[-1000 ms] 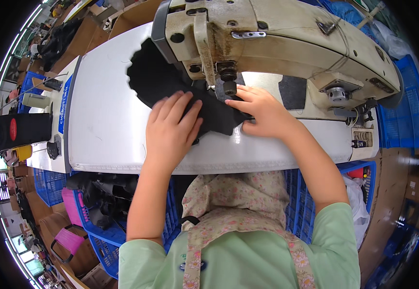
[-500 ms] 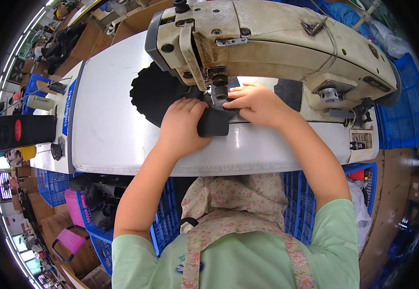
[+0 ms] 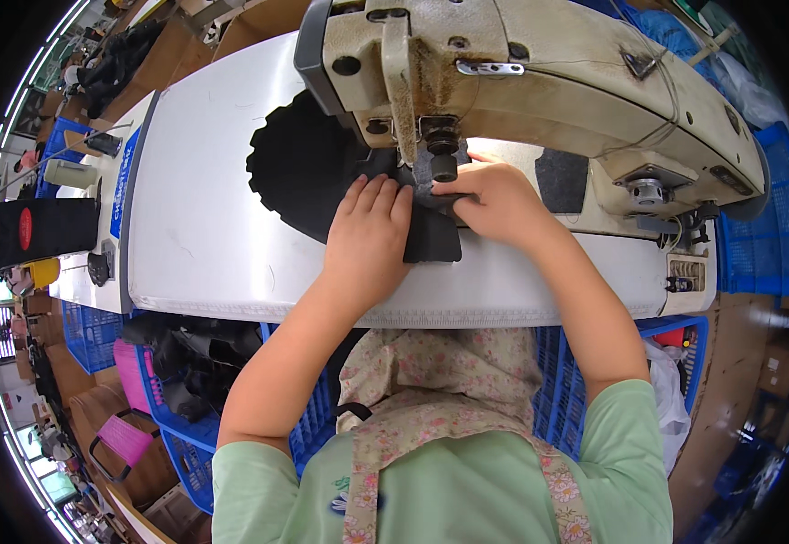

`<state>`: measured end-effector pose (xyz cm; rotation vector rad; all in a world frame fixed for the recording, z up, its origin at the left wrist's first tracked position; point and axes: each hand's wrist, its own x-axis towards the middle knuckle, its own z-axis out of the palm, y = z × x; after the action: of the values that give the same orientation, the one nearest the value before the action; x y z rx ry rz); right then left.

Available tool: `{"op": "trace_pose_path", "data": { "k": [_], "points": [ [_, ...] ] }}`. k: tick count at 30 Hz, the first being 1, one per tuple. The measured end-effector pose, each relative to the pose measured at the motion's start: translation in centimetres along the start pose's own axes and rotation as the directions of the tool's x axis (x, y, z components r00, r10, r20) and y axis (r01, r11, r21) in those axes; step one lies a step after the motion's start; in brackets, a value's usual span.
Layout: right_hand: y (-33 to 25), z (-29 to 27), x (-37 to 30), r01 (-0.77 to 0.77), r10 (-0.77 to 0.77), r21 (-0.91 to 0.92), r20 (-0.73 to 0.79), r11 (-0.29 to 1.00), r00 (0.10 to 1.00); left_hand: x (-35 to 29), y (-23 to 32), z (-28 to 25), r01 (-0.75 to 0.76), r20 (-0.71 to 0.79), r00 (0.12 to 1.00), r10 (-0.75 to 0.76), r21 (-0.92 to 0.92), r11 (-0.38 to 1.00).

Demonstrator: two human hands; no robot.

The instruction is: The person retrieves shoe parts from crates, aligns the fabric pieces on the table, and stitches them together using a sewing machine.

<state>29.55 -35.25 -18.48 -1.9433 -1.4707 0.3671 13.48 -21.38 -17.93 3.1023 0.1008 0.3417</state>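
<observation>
A black piece of sheet material with a notched, rounded edge [image 3: 299, 168] lies on the white bed of the sewing machine [image 3: 562, 63]. Part of it passes beneath the presser area below the machine's head, and a flap sticks out toward me. My left hand [image 3: 372, 238] rests flat on this piece, fingers stretched out and pointing at the needle area. On the other side of the needle, my right hand [image 3: 501, 201] pinches the material's edge between thumb and forefinger; its other fingers are partly hidden. The machine head covers the needle tip.
A dark grey piece [image 3: 560, 181] lies under the machine arm. Blue crates [image 3: 313, 426] stand below the table's front edge, one holding black pieces [image 3: 199, 358]. A control box [image 3: 36, 234] sits left of the table, and another blue crate [image 3: 762, 227] stands at the right.
The view has shifted, so the machine looks larger and further right. My left hand has straightened its fingers on the black piece, and the near flap has turned slightly to the right.
</observation>
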Motion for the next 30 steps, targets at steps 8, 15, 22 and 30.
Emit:
{"op": "trace_pose_path", "data": {
  "k": [8, 15, 22, 30],
  "points": [
    [-1.2, 2.5, -1.1, 0.091, -0.120, -0.145, -0.208, 0.985, 0.971, -0.4, -2.4, -0.3, -0.102, 0.025, 0.994, 0.102, -0.014, 0.995],
    [-2.1, 3.8, -1.4, 0.067, -0.122, -0.217, -0.250, 0.974, 0.960, -0.4, -4.0, -0.5, -0.190, 0.032, 0.981, 0.192, -0.047, 0.981],
    [-2.5, 4.2, -1.4, 0.062, -0.123, -0.235, -0.254, 0.970, 0.959, -0.3, -4.8, -0.7, -0.222, 0.023, 0.974, 0.224, -0.064, 0.973],
    [-2.8, 4.4, -1.4, 0.055, -0.121, -0.243, -0.262, 0.968, 0.957, -0.2, -5.3, -0.6, -0.252, 0.008, 0.967, 0.253, -0.061, 0.966]
  ]
}}
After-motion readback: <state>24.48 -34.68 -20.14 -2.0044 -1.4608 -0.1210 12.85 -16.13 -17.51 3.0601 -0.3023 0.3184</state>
